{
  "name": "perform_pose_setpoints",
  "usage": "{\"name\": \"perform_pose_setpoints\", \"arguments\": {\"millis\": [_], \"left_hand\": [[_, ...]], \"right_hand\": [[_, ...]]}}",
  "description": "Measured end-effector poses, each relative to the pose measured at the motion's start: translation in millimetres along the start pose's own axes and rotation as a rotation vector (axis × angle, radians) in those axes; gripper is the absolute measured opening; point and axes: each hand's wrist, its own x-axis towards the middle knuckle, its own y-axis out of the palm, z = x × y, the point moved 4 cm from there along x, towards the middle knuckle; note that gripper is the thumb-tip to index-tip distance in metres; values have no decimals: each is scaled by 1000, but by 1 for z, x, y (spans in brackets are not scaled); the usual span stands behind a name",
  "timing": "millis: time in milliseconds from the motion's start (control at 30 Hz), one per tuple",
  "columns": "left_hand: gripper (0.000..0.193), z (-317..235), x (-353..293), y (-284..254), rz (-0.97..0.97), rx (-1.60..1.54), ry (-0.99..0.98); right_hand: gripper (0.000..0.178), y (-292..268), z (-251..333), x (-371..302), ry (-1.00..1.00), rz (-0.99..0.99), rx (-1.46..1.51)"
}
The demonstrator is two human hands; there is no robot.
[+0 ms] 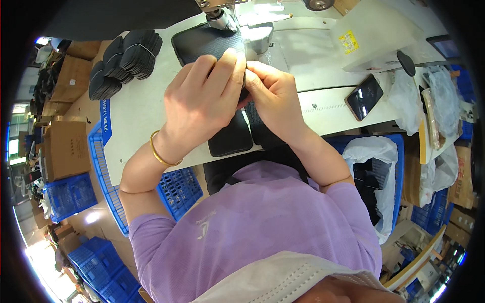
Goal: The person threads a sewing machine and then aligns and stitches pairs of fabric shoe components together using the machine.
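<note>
Under the lit sewing machine head (pixel 221 20) lies a flat, dark, rounded-corner piece that looks like leather (pixel 199 43). My left hand (pixel 199 96) is closed over its near side, fingers bent and fingertips at its right edge. Beside it my right hand (pixel 275 98) is closed, thumb and forefinger pinching at that same edge. What lies between the fingertips is partly hidden. Below my hands, another black rounded piece (pixel 231 136) lies at the table's front edge, next to a black strip-like piece (pixel 262 129).
Banded stacks of black pieces (pixel 137 53) stand on the table's left. A phone (pixel 364 97) lies at right, near a white machine housing (pixel 374 35). A blue basket (pixel 108 177) is below left; a bag-lined blue bin (pixel 399 177) is below right. Cardboard boxes (pixel 65 149) stand farther left.
</note>
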Motion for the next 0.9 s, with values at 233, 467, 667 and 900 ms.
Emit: {"name": "perform_pose_setpoints", "arguments": {"millis": [233,467,667,900], "left_hand": [[29,16,4,20,-144,15,22],[31,28,5,25,-173,-21,11],[25,34,-6,16,-122,-240,-78],[36,109,-54,70,-204,-1440,-1259]], "right_hand": [[23,0,2,11,-12,2,91],[23,0,-1,20,16,-42,124],[20,-6,1,13,-59,-77,-72],[74,-46,-42,-38,-115,-184,-1117]]}}
